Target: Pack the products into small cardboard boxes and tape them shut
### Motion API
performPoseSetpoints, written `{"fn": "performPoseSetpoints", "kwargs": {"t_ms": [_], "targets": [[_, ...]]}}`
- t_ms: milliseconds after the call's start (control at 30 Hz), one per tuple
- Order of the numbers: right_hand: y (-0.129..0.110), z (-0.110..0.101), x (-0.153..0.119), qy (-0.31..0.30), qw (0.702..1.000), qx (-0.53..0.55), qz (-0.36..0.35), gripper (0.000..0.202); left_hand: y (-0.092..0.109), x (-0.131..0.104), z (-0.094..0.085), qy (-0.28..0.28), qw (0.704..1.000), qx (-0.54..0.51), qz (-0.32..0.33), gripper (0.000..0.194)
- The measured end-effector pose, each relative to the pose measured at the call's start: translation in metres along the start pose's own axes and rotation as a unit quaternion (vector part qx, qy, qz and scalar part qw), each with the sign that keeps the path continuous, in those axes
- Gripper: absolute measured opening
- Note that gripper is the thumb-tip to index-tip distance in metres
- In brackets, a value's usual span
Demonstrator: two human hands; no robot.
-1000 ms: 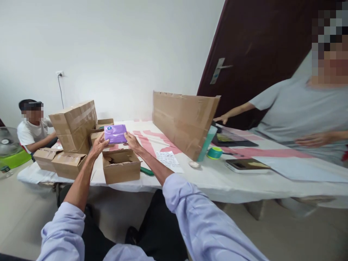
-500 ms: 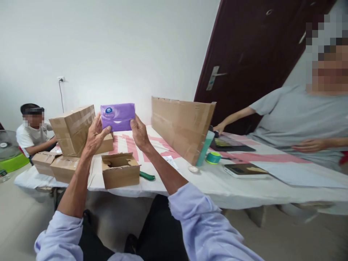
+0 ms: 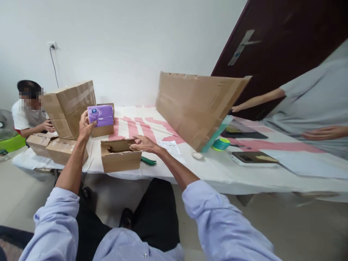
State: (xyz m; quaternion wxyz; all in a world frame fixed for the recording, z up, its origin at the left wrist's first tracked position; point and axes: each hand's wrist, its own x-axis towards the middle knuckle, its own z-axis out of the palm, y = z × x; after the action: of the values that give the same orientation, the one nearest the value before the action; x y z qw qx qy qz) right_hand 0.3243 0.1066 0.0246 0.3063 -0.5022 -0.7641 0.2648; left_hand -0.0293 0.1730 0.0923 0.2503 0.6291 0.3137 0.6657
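Note:
My left hand (image 3: 86, 125) grips a purple tissue pack (image 3: 100, 116) by its left end, raised above the table at the left. A round blue logo shows on the pack's front. My right hand (image 3: 145, 143) reaches over the right side of an open-topped cardboard box (image 3: 121, 161) near the table's front edge. Its fingers are apart with nothing in them, at the rim; whether they touch it I cannot tell. Beside this box lies a green-handled tool (image 3: 148, 161), partly hidden behind it.
Stacked cartons (image 3: 72, 108) and smaller closed boxes (image 3: 62, 150) stand at left. A large cardboard panel (image 3: 198, 108) rises at centre right. Beyond it are a tape roll (image 3: 221, 144), a white-edged device (image 3: 252, 159) and a printed sheet (image 3: 171, 148). Two people sit or stand at the sides.
My right hand has let go of the tissue pack and moved down to the open box. My left hand keeps the pack and has shifted slightly left. The view has tilted down.

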Motion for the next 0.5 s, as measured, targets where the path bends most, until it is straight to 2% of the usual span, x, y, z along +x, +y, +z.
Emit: {"fn": "performPoseSetpoints", "kwargs": {"t_ms": [100,167,300,500], "targets": [[0.015,0.014,0.003,0.028,0.999,0.012,-0.019,0.042,-0.049,-0.021,0.001,0.020,0.990,0.041,-0.132,0.097],[0.020,0.019,0.007,0.052,0.998,0.017,-0.023,0.030,-0.074,-0.034,0.003,0.024,0.981,0.065,-0.181,0.095],[0.029,0.023,0.010,0.052,0.998,0.034,-0.026,0.023,-0.111,-0.048,0.007,0.041,0.969,0.084,-0.230,0.086],[0.034,0.033,0.010,0.084,0.994,0.051,-0.056,0.020,-0.139,-0.029,0.016,0.046,0.966,0.099,-0.233,0.079]]}}
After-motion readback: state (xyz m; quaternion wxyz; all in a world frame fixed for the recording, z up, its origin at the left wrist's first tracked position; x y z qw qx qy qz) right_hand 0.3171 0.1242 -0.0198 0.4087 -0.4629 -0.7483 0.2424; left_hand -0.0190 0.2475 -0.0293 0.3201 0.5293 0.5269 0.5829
